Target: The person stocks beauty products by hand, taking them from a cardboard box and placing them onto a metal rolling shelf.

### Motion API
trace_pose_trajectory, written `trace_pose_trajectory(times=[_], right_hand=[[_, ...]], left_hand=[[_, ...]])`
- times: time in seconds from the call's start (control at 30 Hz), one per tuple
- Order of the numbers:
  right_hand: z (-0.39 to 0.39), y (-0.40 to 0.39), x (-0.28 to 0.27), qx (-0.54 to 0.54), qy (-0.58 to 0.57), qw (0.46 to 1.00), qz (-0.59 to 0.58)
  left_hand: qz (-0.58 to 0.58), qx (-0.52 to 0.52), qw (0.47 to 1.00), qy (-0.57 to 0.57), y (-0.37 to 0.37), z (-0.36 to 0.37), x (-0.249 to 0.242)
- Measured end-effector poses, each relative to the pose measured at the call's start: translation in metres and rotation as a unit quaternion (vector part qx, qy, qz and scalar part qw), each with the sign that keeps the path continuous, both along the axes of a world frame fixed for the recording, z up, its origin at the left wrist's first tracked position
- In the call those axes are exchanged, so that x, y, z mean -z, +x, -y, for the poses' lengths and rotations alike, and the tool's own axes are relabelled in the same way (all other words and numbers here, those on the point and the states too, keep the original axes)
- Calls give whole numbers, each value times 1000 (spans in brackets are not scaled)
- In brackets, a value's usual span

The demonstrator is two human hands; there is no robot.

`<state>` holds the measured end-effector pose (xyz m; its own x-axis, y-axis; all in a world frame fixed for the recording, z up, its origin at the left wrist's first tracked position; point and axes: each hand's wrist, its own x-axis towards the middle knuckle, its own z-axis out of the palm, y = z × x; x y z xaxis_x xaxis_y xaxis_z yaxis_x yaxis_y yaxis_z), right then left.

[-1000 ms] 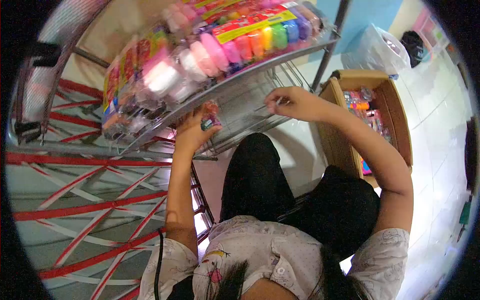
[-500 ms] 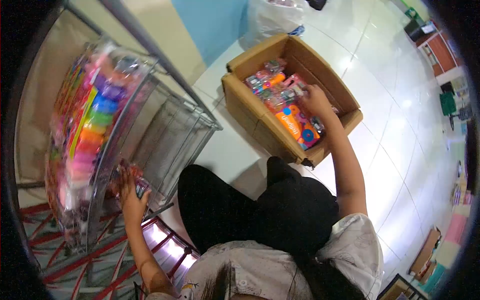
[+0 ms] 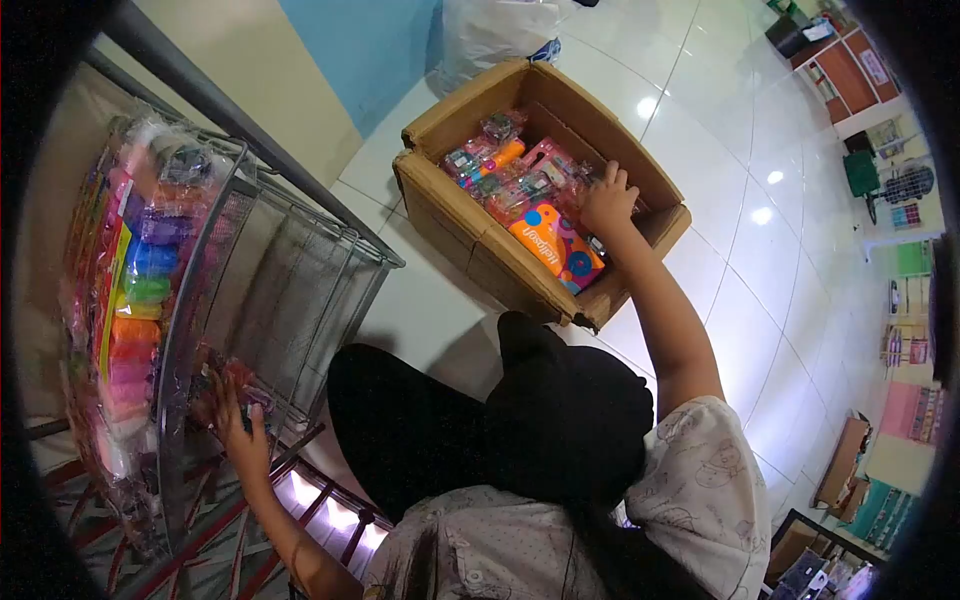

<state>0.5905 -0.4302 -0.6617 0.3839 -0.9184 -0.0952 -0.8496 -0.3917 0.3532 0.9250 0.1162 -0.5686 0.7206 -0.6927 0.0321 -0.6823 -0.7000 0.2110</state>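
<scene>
Your box (image 3: 450, 215) is brown cardboard with stiff, straight sides and worn edges. Inside lie small packets (image 3: 510, 190) in shiny, crinkly clear plastic, and a smooth orange box (image 3: 555, 248) with round blue shapes. Your right hand (image 3: 608, 203) is over the box's inside, fingers bent and a bit apart; you can't tell if it grips anything. The packets lie just beside it, on the left, and the orange box lies nearer your knees. Your left hand (image 3: 243, 435) has its fingers spread against a see-through, crinkly pack (image 3: 232, 375) on the thin metal wire rack (image 3: 275, 300); a firm grip can't be told. Soft-looking, rainbow-coloured lumps (image 3: 135, 335) fill plastic bags above.
</scene>
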Motion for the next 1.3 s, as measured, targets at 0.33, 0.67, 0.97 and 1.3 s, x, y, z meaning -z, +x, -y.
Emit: trace_pose_trajectory(times=[0.33, 0.67, 0.97, 1.3], right_hand=[[-16, -11, 5, -29, 47, 991, 123], [-6, -2, -7, 36, 90, 988, 119], [17, -10, -42, 60, 434, 734, 520], [-154, 139, -209, -406, 602, 636, 263]], left_hand=[[8, -3, 999, -42, -1, 1, 2], [-24, -15, 997, -75, -6, 3, -2], [17, -9, 997, -71, -14, 1, -11], [79, 251, 927, -265, -100, 99, -58]])
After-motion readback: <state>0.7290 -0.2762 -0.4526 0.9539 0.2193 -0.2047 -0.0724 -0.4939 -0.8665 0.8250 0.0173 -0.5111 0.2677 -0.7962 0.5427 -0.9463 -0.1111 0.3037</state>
